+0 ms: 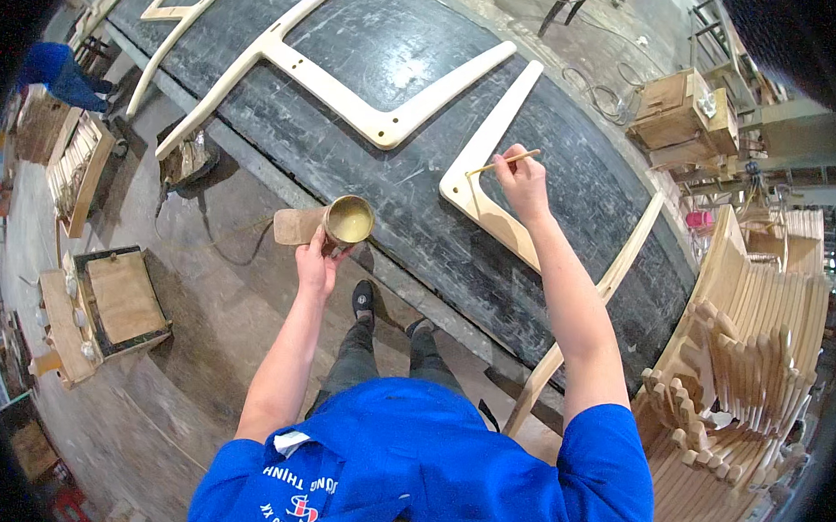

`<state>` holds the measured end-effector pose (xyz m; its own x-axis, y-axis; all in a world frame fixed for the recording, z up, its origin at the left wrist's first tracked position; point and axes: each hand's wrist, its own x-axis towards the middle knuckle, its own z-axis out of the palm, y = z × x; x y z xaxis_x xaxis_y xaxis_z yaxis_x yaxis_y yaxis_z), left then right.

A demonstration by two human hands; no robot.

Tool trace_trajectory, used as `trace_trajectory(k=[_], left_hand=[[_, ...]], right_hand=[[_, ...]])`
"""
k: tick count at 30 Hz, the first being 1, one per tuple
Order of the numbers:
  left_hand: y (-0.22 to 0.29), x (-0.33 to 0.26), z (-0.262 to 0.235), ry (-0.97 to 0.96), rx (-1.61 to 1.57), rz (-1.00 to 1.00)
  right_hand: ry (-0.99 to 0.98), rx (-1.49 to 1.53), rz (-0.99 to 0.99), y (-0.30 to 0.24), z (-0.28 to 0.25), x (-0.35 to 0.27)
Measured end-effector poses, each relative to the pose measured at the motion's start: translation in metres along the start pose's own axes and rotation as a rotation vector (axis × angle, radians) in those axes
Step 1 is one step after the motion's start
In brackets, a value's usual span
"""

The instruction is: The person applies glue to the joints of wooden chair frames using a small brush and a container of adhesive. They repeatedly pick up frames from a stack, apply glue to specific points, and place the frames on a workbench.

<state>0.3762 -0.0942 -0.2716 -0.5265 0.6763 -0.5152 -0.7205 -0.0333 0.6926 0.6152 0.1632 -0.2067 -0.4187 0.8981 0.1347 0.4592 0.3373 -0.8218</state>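
Note:
My left hand (317, 267) is closed around a round can (349, 221) of pale yellow, glue-like liquid, held beyond the table's near edge. Beside the can, at the same hand, is a flat brown wooden piece (297, 226); how it is held is hidden. In my right hand (523, 181), fingers pinched, is a thin wooden stick (504, 162) slanting down to the left. Its lower tip is at the corner of a pale L-shaped wooden chair part (483, 194), near small dark holes. That part lies flat on the black tabletop (420, 223), partly behind my right forearm.
More pale wooden frames (337, 91) lie along the table to the left. A long wooden part (631, 249) crosses its right end. Stacked curved parts (763, 345) stand at right. On the floor at left are a box-like stand (123, 298) and a person in blue (59, 72).

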Motion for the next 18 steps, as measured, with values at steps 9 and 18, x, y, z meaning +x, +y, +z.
trace_trajectory(k=[9, 18], left_hand=[[0.002, -0.003, -0.008, 0.011, 0.032, -0.003], [-0.001, 0.005, 0.041, -0.076, 0.106, 0.049]], right_hand=[[-0.254, -0.245, -0.116, -0.004, 0.015, 0.014], [-0.326, -0.189, -0.366, -0.013, -0.025, 0.005]])
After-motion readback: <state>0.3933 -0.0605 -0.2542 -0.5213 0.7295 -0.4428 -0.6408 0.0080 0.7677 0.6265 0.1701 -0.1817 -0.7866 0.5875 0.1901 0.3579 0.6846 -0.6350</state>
